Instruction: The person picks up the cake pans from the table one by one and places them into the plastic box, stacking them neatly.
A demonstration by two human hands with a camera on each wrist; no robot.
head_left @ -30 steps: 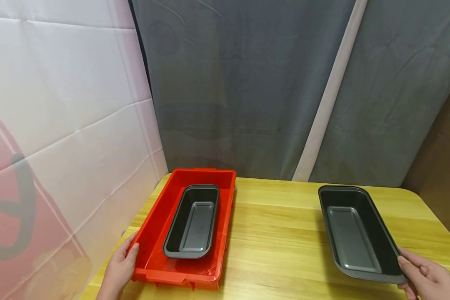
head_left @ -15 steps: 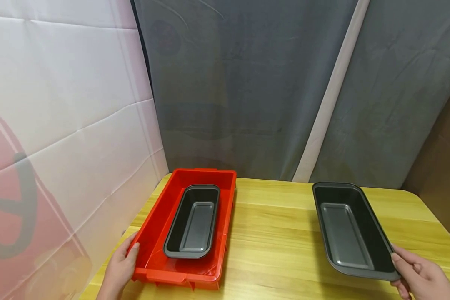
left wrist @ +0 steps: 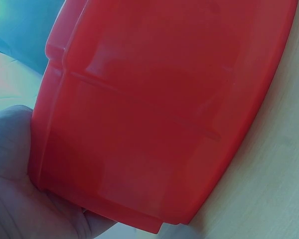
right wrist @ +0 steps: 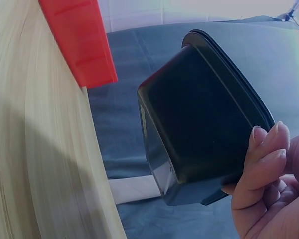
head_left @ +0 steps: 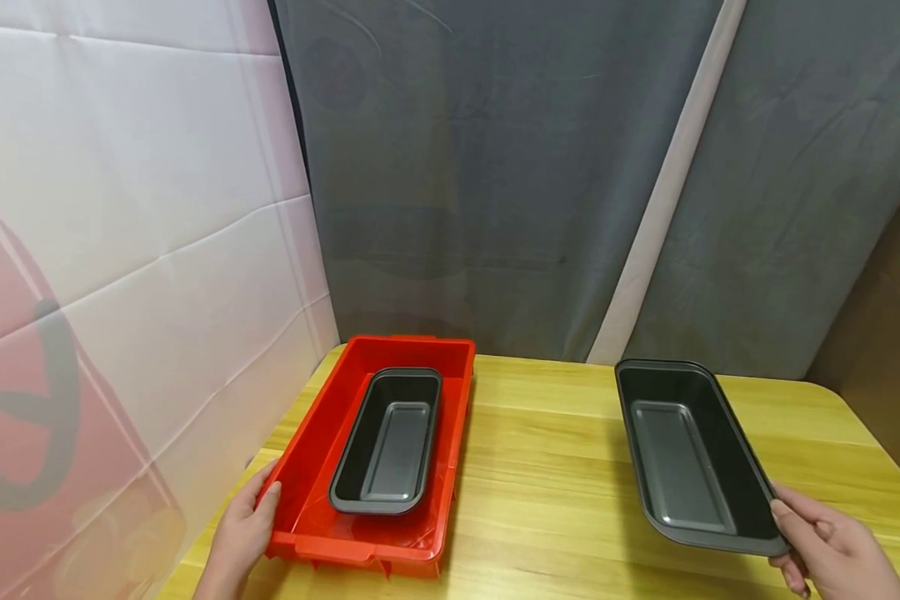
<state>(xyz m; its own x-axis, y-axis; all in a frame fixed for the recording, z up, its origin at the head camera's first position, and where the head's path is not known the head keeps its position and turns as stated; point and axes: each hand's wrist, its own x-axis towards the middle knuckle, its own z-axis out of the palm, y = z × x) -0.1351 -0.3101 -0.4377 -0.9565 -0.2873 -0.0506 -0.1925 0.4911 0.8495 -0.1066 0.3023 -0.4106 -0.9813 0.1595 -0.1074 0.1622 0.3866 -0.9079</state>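
Observation:
A red plastic tray [head_left: 461,433] rests on the table at the left. Inside it lies a dark grey loaf pan [head_left: 395,454]. My left hand [head_left: 242,527] grips the tray's near left corner, thumb over the rim; the left wrist view shows that hand [left wrist: 20,184] against the tray's red wall [left wrist: 149,114]. At the right, my right hand [head_left: 832,537] pinches the near right corner of a second dark loaf pan [head_left: 682,467]. In the right wrist view this pan [right wrist: 199,109] hangs above the table, with fingers [right wrist: 261,169] at its rim.
The wooden table [head_left: 547,475] spans between the two pans. A grey curtain [head_left: 465,183] with a pale strip [head_left: 663,183] stands behind it. White cloth [head_left: 142,167] borders the left side, and a brown panel [head_left: 885,308] the right.
My right hand has carried its loaf pan a little leftward and away from me. My left hand still grips the tray, which stays in place.

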